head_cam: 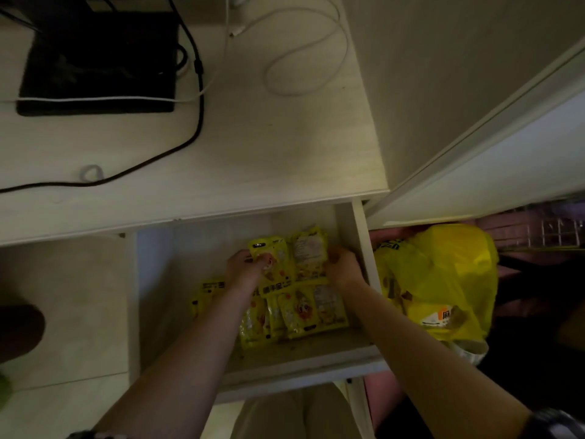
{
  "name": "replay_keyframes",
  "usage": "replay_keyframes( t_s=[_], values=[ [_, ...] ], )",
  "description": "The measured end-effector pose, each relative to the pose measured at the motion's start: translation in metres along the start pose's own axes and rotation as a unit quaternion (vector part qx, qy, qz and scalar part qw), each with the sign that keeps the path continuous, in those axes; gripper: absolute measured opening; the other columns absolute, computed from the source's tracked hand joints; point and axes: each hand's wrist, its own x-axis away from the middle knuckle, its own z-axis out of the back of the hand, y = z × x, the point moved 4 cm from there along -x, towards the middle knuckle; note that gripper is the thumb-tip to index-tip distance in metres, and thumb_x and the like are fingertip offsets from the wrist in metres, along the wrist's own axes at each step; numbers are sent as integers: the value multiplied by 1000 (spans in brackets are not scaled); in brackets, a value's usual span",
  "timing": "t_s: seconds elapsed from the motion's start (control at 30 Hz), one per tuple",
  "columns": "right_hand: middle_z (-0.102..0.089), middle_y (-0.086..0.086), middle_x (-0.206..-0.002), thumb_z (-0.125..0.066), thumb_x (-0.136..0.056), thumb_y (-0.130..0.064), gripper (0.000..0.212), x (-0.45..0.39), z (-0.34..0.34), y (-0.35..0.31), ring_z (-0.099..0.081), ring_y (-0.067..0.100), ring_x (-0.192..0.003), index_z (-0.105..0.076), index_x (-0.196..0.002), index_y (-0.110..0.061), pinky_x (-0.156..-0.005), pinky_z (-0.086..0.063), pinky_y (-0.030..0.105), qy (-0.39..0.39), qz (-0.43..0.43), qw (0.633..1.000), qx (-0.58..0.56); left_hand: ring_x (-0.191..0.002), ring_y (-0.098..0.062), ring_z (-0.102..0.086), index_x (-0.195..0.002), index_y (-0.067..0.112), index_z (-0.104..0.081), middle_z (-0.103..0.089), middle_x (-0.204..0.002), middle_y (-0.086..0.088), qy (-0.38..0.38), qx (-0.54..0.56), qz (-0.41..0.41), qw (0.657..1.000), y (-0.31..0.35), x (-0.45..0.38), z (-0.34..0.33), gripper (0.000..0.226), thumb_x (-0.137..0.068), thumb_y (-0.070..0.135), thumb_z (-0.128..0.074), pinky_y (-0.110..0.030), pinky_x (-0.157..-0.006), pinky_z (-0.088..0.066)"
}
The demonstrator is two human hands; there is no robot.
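An open white drawer [304, 359] under the desk holds several yellow snack packets. Both my hands are inside it. My left hand [242, 269] pinches the left edge of an upright yellow packet [273, 264] at the drawer's back. My right hand [343, 267] grips the right edge of a second yellow packet [308, 253] standing beside the first. More yellow packets [300, 310] lie in a row in front, partly hidden under my forearms.
A light wooden desk top [253, 147] carries a black monitor base [98, 64], a black cable [190, 134] and a coiled white cable [304, 45]. A yellow plastic bag [443, 280] sits right of the drawer, below a white cupboard door [506, 166].
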Motion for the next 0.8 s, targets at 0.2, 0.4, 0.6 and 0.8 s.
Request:
replay_keyframes(
  t_s=[0.2,0.4,0.6,0.8],
  values=[
    [-62,18,-114,-49,-93,-10,25,14,2,9,-59,33,-106,-56,-115,1,-82,-47,35,-14,-31,998,58,-108,-28,-61,-117,7,-64,-65,-118,-12,-6,-28,13,1000,-2,6,21,36,-81,4,-69,-31,-88,-49],
    [-59,10,-99,-50,-92,-13,12,50,8,8,-55,23,-86,-54,-101,-5,-76,-47,33,-39,-12,993,112,-97,-26,-64,-109,16,-65,-67,-111,-11,-12,-22,26,999,-6,34,55,28,-82,10,-68,-36,-88,-52],
    [-65,11,-108,-44,-95,-22,26,94,14,2,-60,25,-87,-58,-110,-6,-79,-53,34,-46,56,983,170,-69,-9,-57,-113,8,-63,-66,-105,-7,22,-104,-76,991,-10,89,84,25,-89,9,-61,-18,-52,-47],
    [-58,13,-121,-45,-97,-24,39,148,-6,-10,-58,30,-105,-39,-131,-7,-79,-50,33,-60,187,951,240,-91,-22,-64,-110,12,-65,-67,-102,-7,50,-2,-65,997,-29,149,116,25,-86,19,-67,-32,-75,-50]
  ],
)
